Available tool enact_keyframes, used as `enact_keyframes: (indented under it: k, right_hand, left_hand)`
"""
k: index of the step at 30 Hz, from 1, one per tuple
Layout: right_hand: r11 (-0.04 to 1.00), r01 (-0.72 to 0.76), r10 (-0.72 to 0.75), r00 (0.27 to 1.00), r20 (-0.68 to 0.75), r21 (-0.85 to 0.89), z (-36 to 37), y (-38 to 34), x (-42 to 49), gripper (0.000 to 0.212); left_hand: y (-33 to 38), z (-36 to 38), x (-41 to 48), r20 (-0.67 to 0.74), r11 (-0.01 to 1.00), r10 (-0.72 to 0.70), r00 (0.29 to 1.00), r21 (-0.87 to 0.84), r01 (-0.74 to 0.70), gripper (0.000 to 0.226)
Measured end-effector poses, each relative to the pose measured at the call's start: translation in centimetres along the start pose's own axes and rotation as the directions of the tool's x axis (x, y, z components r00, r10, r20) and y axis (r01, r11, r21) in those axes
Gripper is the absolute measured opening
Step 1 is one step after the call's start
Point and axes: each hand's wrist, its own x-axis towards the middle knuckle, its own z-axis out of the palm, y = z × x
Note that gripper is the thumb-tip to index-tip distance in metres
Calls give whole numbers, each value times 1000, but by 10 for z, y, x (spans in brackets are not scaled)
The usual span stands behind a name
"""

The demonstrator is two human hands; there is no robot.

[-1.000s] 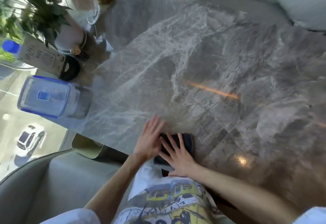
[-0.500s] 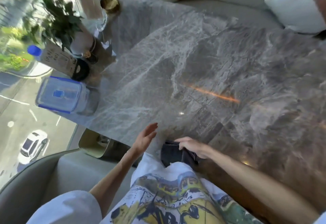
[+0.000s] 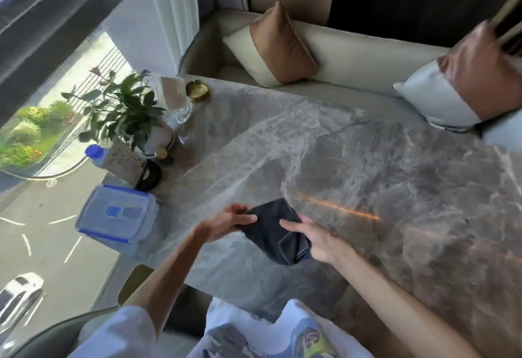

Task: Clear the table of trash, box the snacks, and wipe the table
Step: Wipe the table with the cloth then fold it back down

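Note:
A dark cloth (image 3: 272, 229) hangs folded above the near part of the grey marble table (image 3: 381, 177). My left hand (image 3: 226, 223) pinches its left edge. My right hand (image 3: 315, 237) grips its lower right corner. A clear plastic box with a blue-rimmed lid (image 3: 115, 216) stands shut at the table's left edge.
Along the left edge stand a potted plant (image 3: 124, 112), a bottle with a blue cap (image 3: 118, 161), a glass jug (image 3: 175, 106) and a brass ashtray (image 3: 197, 91). A sofa with cushions (image 3: 274, 47) runs behind the table. A window is at left.
The cloth lay flat at the table's near edge under both hands; my right hand picked it up, and now both hands hold it raised over the table. My view has tilted up.

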Motion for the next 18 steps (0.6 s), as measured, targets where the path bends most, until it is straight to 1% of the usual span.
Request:
enact_keyframes:
  k: [1,3,5,7,9,10,13,15,17,18]
  right_hand:
    - [998,36,-37,999,-13,-52,6,-3,7,50]
    - [995,48,-48,999,3,-86,20,-6,24,65]
    - [996,46,-42,998,56,-74,35,-8,42,72]
    - [995,33,-25,996,84,-93,52,-13,61,73]
    - [991,32,-20,996,88,-133,69,-19,84,61]
    - [986,34,-24,998,60,-164,79,-23,97,55]
    - [953,56,-88,992,-95,-297,116,-37,139,48]
    - [888,82,-173,971,-164,-452,140,-48,167,37]
    - [779,82,-273,937,-219,-622,158,-61,192,20]
    - [721,75,-333,910,-249,-689,165,-68,203,16]
  left_hand:
    - [8,-10,-1,-13,999,1,1000,33,-1,10]
    - [17,-33,-2,-54,993,4,999,121,3,8]
    - [25,-61,-4,-100,978,8,995,208,13,15]
    - [31,-91,-6,-106,944,21,994,329,16,18]
    - [37,-123,-6,-69,880,54,996,475,-15,18]
    - [40,-138,-6,-42,847,72,997,530,-39,18]
    - [53,-184,0,11,752,91,996,655,-76,19]
    - [64,-211,7,10,631,123,992,771,-86,22]
    - [76,-235,17,-9,493,182,983,866,-83,25]
    - [83,-245,22,-23,430,215,976,900,-74,26]
